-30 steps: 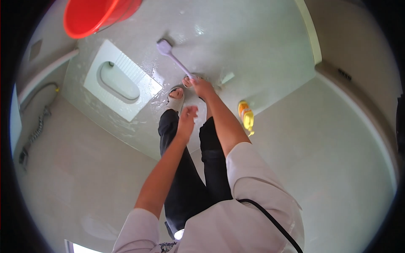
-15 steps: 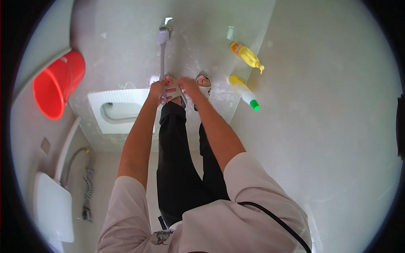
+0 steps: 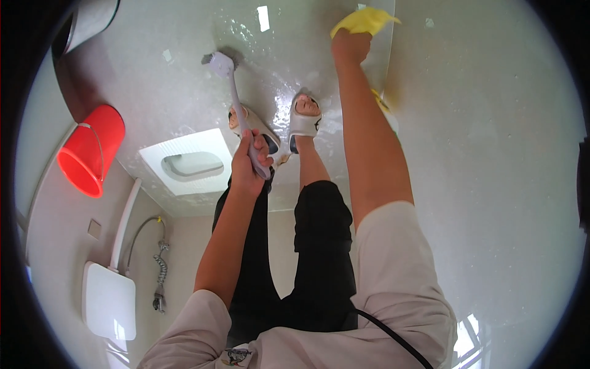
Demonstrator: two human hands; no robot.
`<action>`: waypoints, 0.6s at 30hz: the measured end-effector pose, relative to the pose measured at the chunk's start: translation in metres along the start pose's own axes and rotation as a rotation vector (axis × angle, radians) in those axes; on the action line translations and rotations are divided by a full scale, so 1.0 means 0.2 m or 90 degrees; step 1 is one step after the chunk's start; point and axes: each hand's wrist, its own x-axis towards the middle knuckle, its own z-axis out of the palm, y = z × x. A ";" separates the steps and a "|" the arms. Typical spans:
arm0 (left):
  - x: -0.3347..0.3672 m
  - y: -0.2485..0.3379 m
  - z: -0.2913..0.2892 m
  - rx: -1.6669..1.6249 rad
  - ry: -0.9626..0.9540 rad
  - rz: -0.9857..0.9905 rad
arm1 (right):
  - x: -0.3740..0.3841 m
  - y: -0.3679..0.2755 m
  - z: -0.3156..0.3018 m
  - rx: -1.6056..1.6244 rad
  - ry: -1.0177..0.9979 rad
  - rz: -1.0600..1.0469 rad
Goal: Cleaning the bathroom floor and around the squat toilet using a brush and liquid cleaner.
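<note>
My left hand (image 3: 251, 161) is closed around the handle of a pale lilac scrub brush (image 3: 222, 66). The brush head, with grey bristles, is over the wet floor beyond my feet. My right arm is stretched far forward, its hand (image 3: 351, 46) closed around a yellow bottle (image 3: 364, 22). That bottle is tilted and a little smeared, its thin tip toward the right. Behind my right forearm a white and yellow bottle (image 3: 391, 120) shows only in part. To the left of my feet is a white squat toilet (image 3: 215, 144) set in the floor.
A red bucket (image 3: 98, 147) with a wire handle stands at the left. Below it are a white wall tank (image 3: 109, 301) with a pipe and a coiled hose (image 3: 161, 270). A wall rises at the right. My feet wear white slippers (image 3: 304, 126).
My right hand has gone forward and right from near my feet and taken hold of the yellow bottle. My left hand has shifted slightly right and nearer, tilting the brush.
</note>
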 end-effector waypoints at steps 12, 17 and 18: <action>0.06 0.05 0.01 -0.192 -0.171 -0.022 | 0.07 -0.30 -0.02 -0.571 -0.138 -0.642; 0.12 0.04 0.06 -0.103 -0.121 0.002 | 0.01 -0.53 0.18 -0.005 -0.143 -0.324; 0.14 0.04 0.09 -0.109 -0.123 0.006 | 0.00 -0.57 0.25 -0.007 -0.147 -0.335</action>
